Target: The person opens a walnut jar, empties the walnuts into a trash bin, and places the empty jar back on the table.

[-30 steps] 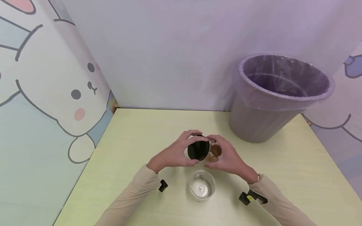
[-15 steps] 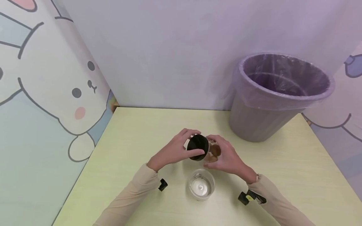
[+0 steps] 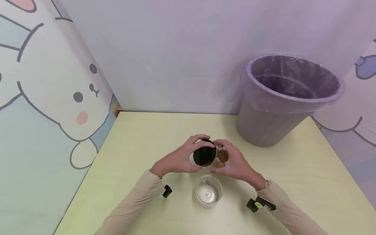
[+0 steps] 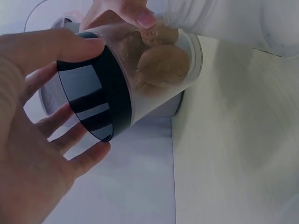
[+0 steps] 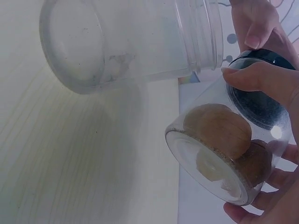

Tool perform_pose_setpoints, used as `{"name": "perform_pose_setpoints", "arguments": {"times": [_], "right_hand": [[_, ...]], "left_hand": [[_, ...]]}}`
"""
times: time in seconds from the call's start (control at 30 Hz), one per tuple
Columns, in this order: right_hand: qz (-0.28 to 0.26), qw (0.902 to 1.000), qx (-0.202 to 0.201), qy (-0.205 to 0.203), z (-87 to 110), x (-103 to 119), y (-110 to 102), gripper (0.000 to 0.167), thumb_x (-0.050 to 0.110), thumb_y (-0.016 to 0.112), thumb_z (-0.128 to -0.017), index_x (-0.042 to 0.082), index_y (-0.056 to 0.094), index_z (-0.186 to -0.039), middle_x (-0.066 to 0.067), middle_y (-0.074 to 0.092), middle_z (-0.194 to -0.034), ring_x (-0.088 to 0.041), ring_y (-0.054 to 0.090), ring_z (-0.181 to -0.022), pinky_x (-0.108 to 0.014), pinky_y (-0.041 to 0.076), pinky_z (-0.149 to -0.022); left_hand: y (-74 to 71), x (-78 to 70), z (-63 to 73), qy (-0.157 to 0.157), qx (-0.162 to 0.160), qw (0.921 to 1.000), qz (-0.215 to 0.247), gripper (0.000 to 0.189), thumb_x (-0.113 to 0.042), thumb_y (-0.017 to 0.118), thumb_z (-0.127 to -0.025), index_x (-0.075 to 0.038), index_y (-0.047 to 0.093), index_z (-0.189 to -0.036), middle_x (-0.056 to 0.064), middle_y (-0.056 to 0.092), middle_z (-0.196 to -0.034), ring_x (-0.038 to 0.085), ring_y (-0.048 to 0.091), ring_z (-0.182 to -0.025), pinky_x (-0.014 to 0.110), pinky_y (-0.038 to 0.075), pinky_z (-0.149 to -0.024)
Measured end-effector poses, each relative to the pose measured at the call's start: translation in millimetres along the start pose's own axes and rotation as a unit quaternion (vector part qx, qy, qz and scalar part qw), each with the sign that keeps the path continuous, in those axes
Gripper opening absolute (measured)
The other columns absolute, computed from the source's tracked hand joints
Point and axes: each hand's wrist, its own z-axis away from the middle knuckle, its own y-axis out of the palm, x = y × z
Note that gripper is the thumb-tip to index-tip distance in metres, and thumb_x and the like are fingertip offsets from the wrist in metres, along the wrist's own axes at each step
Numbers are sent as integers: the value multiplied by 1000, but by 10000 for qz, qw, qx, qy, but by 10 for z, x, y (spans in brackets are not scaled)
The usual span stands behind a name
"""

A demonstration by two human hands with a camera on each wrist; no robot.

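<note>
My right hand (image 3: 238, 164) grips a clear jar (image 5: 180, 123) by its side, holding it tilted above the table. Inside lie several rounded brown lumps (image 5: 219, 128) that look like walnuts. The jar's black lid (image 3: 204, 153) sits on its mouth and points left. Around the lid's edge curl the thumb and fingertips of my left hand (image 3: 177, 160); its palm stays off the glossy top. Below both hands, a second clear jar (image 3: 208, 205) stands upright on the table, lidless, with what looks like bare bottom showing inside.
A tall grey bin (image 3: 261, 124) with a clear liner stands at the table's back right. The pale yellow table (image 3: 147, 137) ends at a plain wall behind; a cartoon-printed panel (image 3: 53, 98) rises on the left.
The left hand's fingers have shifted around the lid: the thumb lay across its top half a second ago and is now at the lower edge. The right hand and jar stay nearly still.
</note>
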Motion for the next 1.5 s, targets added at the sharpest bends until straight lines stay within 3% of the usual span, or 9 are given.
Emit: {"name": "perform_pose_setpoints", "arguments": {"times": [0.17, 0.4, 0.53, 0.63, 0.77, 0.9, 1.03, 1.33, 1.5], "right_hand": [[-43, 10000, -17, 48, 3, -1, -3, 88, 28, 92, -54, 17, 48, -129, 5, 55, -119, -14, 52, -105, -42, 44, -86], [-90, 9999, -45, 107, 14, 0, 0, 88, 26, 93, -52, 16, 49, -128, 5, 56, -118, -13, 53, -103, -41, 45, -84], [-69, 9999, -74, 93, 27, -13, 2, 87, 26, 93, -52, 16, 50, -127, 5, 56, -116, -13, 54, -101, -41, 45, -83], [-51, 9999, -84, 81, 32, -16, -1, 88, 26, 93, -52, 16, 49, -128, 5, 56, -117, -12, 54, -101, -40, 45, -82], [-29, 10000, -65, 67, 31, -17, -4, 89, 27, 92, -53, 17, 48, -130, 5, 55, -118, -12, 53, -102, -40, 45, -82], [-45, 9999, -75, 99, 32, -17, -3, 89, 27, 92, -53, 19, 49, -129, 7, 55, -118, -11, 53, -102, -39, 45, -83], [-60, 9999, -47, 81, 35, -17, -3, 88, 28, 92, -53, 19, 48, -129, 8, 55, -119, -11, 53, -102, -39, 45, -83], [-4, 9999, -73, 111, 36, -25, -12, 88, 28, 92, -53, 17, 49, -130, 5, 56, -120, -14, 52, -107, -43, 44, -87], [-49, 9999, -58, 142, 39, -28, -16, 88, 27, 92, -53, 17, 49, -129, 6, 56, -118, -13, 52, -105, -43, 44, -86]], "left_hand": [[21, 6, -23, -242, -223, 9994, -120, 67, -23, 76, -74, -32, 47, -134, -6, 34, -138, 9, 30, -127, 34, 42, -96], [57, -10, -22, -966, -653, 9932, -65, 69, -53, 75, -73, -32, 48, -133, -5, 48, -123, 15, 49, -106, 30, 50, -72], [55, -31, -16, -1215, -681, 9900, -215, 74, -61, 72, -71, -32, 47, -134, -8, 49, -125, 12, 50, -105, 31, 49, -77], [38, -36, -14, -995, -565, 9932, -228, 74, -57, 74, -72, -31, 45, -136, -11, 43, -131, 10, 44, -117, 36, 46, -89], [13, -44, -10, -449, -265, 9986, -95, 68, -33, 77, -76, -31, 45, -136, -10, 31, -144, 8, 27, -132, 38, 41, -98], [11, -54, -12, -58, -11, 10000, -64, 69, -13, 72, -74, -31, 45, -135, -7, 25, -149, 8, 20, -136, 35, 39, -100], [29, -51, -14, 60, -1, 10000, -38, 71, -8, 71, -72, -30, 45, -134, -4, 27, -147, 9, 22, -135, 34, 39, -99], [73, -57, -43, -783, -602, 9950, -155, 67, -44, 74, -77, -26, 46, -136, -5, 45, -127, 14, 45, -115, 35, 46, -89], [65, -76, -33, -1129, -585, 9914, -301, 73, -56, 71, -75, -30, 44, -137, -8, 45, -127, 12, 48, -114, 35, 46, -90]]}}
